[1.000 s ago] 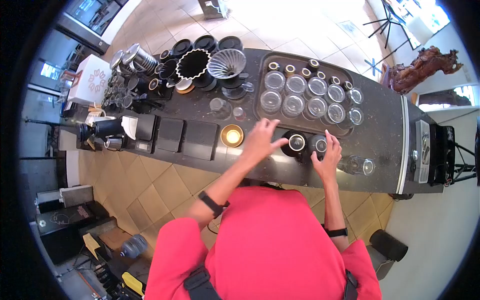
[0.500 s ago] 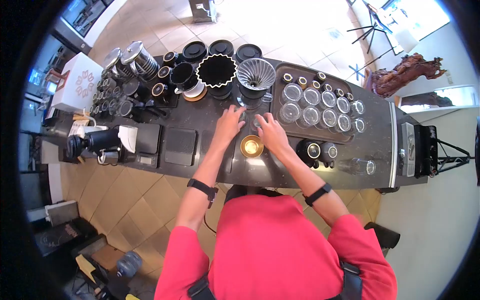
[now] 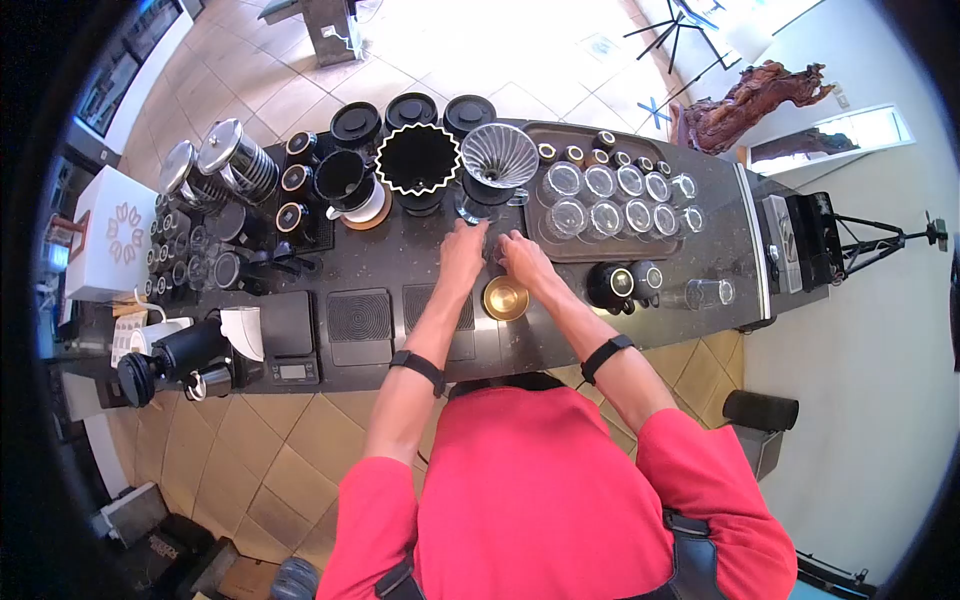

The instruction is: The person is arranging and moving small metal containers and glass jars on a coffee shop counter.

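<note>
My left hand (image 3: 462, 258) reaches over the dark counter (image 3: 545, 345), its fingers drawn together just in front of the glass server (image 3: 474, 208). A ribbed clear dripper (image 3: 499, 154) sits above that server. Close by on the right, my right hand (image 3: 526, 262) has its fingers curled downward and closed. Whatever lies in either hand is mostly hidden by the fingers; small clear glass showed there a moment earlier. A gold-coloured bowl (image 3: 506, 299) rests on the counter nearer to me, between my forearms.
Right of my hands, a brown tray (image 3: 600, 249) carries upturned glasses and small dark jars. Black mugs (image 3: 610, 284) and a lying glass (image 3: 708, 293) are nearer. Leftward are a black fluted dripper (image 3: 418, 160), a white-based dripper (image 3: 345, 178), French presses (image 3: 236, 158) and flat scales (image 3: 360, 318).
My fingers have drawn in and closed, and the two hands are nearer each other. The view has shifted, so the counter appears moved left.
</note>
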Available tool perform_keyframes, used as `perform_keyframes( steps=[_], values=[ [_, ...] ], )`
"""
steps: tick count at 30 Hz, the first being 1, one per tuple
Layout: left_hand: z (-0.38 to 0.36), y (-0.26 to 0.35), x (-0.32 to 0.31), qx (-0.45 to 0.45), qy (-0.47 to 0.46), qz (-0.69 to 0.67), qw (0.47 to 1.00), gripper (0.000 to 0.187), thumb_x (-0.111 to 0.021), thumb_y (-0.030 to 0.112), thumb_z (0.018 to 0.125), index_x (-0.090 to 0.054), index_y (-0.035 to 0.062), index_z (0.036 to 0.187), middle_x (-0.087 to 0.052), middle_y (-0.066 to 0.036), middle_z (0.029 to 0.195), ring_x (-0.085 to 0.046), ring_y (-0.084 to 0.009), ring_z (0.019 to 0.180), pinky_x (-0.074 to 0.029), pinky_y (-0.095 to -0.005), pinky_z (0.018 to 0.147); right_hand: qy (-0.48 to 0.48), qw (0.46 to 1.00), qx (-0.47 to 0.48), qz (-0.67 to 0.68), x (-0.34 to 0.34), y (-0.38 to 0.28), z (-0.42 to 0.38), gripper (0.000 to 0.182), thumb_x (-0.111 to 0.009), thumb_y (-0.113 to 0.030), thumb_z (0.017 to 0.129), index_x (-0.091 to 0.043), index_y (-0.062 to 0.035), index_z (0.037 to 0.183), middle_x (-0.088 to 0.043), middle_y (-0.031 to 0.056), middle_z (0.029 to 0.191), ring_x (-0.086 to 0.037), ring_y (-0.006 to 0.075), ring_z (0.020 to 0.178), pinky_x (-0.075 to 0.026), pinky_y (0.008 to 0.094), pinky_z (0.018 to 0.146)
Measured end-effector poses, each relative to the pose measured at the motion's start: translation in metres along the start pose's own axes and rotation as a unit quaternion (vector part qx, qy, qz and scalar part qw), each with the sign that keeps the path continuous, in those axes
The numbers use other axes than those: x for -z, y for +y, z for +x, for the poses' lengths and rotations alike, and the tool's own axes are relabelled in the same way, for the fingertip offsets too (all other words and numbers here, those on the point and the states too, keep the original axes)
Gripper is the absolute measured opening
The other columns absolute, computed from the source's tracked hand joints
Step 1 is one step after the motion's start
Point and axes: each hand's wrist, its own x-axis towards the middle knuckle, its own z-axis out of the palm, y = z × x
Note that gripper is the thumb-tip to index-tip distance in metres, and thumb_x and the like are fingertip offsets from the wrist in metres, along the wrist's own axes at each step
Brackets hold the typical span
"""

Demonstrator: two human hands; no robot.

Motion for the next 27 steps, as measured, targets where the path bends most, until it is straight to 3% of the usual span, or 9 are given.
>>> perform_keyframes(
  steps=[3,10,12,15,16,21,23,25,27],
  values=[
    [-0.001,0.000,0.004,-0.012,-0.008,-0.014,1.000,0.069,-0.085,0.002,0.062,-0.060,0.0138,0.126,-0.060,-0.025,0.113,-0.067,-0.0448,0.096,-0.057,-0.0500,0.082,-0.023,0.999,-0.017,0.014,0.015,-0.005,-0.007,0.028,-0.069,-0.011,0.087,-0.059,-0.0031,0.112,-0.061,0.0225,0.113,-0.065,0.0433,0.102,-0.054,0.0522,0.085],
    [0.004,-0.013,0.013,-0.044,-0.029,-0.045,0.998,0.067,-0.088,0.008,0.060,-0.062,0.0122,0.122,-0.062,-0.024,0.111,-0.067,-0.0427,0.098,-0.055,-0.0496,0.084,0.127,0.981,-0.006,0.145,0.071,0.004,-0.059,0.039,-0.078,-0.017,0.082,-0.066,-0.0036,0.116,-0.068,0.0187,0.112,-0.066,0.0391,0.103,-0.054,0.0447,0.087],
    [0.002,-0.016,0.018,-0.038,-0.026,-0.064,0.997,0.065,-0.088,0.010,0.060,-0.063,0.0123,0.120,-0.063,-0.023,0.111,-0.067,-0.0425,0.100,-0.055,-0.0492,0.086,0.195,0.947,-0.038,0.252,0.076,0.014,-0.084,0.042,-0.081,-0.019,0.082,-0.068,-0.0047,0.119,-0.074,0.0105,0.099,-0.070,0.0192,0.083,-0.055,0.0334,0.076],
    [0.001,-0.025,0.025,-0.025,-0.037,-0.100,0.994,0.061,-0.088,0.015,0.062,-0.064,0.0126,0.118,-0.063,-0.022,0.111,-0.065,-0.0418,0.102,-0.053,-0.0483,0.088,0.205,0.933,-0.118,0.271,0.088,0.019,-0.121,0.044,-0.082,-0.019,0.082,-0.067,-0.0045,0.121,-0.074,0.0053,0.093,-0.063,0.0077,0.074,-0.052,0.0270,0.067],
    [-0.001,-0.028,0.025,-0.024,-0.026,-0.109,0.993,0.060,-0.088,0.016,0.062,-0.064,0.0126,0.117,-0.064,-0.021,0.110,-0.066,-0.0414,0.101,-0.053,-0.0481,0.088,0.184,0.924,-0.166,0.290,0.094,0.019,-0.132,0.046,-0.083,-0.022,0.080,-0.068,-0.0043,0.121,-0.074,0.0116,0.109,-0.069,0.0179,0.094,-0.054,0.0329,0.084],
    [-0.020,-0.014,0.052,0.007,0.046,-0.225,0.973,0.057,-0.088,0.017,0.063,-0.067,0.0095,0.116,-0.068,-0.020,0.106,-0.068,-0.0363,0.101,-0.053,-0.0433,0.089,0.211,0.919,-0.201,0.264,0.085,0.018,-0.177,0.047,-0.083,-0.023,0.081,-0.068,-0.0050,0.121,-0.075,0.0099,0.104,-0.069,0.0152,0.083,-0.054,0.0311,0.076],
    [-0.037,0.002,0.072,0.003,0.074,-0.283,0.956,0.056,-0.090,0.020,0.067,-0.067,0.0095,0.117,-0.074,-0.012,0.102,-0.071,-0.0198,0.094,-0.055,-0.0344,0.081,0.215,0.896,-0.234,0.309,0.086,0.016,-0.192,0.044,-0.082,-0.023,0.083,-0.069,-0.0057,0.121,-0.075,0.0074,0.103,-0.067,0.0130,0.081,-0.054,0.0297,0.075],
    [-0.057,0.022,0.093,0.042,0.040,-0.335,0.941,0.053,-0.087,0.015,0.073,-0.066,0.0088,0.120,-0.073,-0.012,0.107,-0.071,-0.0197,0.093,-0.058,-0.0334,0.080,0.221,0.892,-0.246,0.307,0.082,0.031,-0.207,0.042,-0.080,-0.020,0.086,-0.067,-0.0033,0.122,-0.074,0.0070,0.104,-0.067,0.0121,0.082,-0.055,0.0284,0.074],
    [-0.069,0.031,0.090,0.044,0.008,-0.455,0.889,0.053,-0.085,0.012,0.075,-0.063,0.0078,0.123,-0.071,-0.013,0.110,-0.071,-0.0204,0.094,-0.059,-0.0336,0.081,0.281,0.796,-0.231,0.483,0.083,0.041,-0.218,0.042,-0.077,-0.015,0.088,-0.064,0.0005,0.125,-0.073,0.0088,0.105,-0.069,0.0132,0.084,-0.056,0.0273,0.074]
  ],
)
